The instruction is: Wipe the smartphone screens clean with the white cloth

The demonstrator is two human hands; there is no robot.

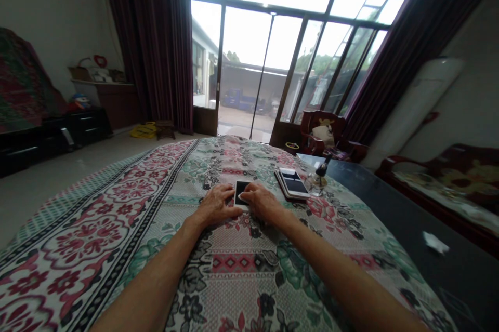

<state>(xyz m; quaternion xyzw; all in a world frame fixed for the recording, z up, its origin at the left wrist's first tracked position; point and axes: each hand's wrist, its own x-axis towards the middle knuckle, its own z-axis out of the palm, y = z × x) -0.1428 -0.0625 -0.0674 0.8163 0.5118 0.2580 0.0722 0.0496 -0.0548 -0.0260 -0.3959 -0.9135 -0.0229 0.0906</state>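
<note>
A small white-framed phone with a dark screen (240, 186) lies on the patterned tablecloth (234, 238) between my hands. My left hand (219, 204) rests at its left edge, thumb stretched along the near edge and fingers apart. Over the right part of the screen is my right hand (262, 202), its fingers bent together and their tips touching the glass; whether something is pinched under them is too small to tell. To the right lies a white phone (294, 182) on top of another flat, dark-edged item.
Beside the stacked phones stands a clear glass container (316, 185) with a dark object on it. A dark tabletop (390, 217) on the right bears a crumpled white tissue (435, 242). Beyond the table are a wooden chair (322, 124), glass doors and curtains.
</note>
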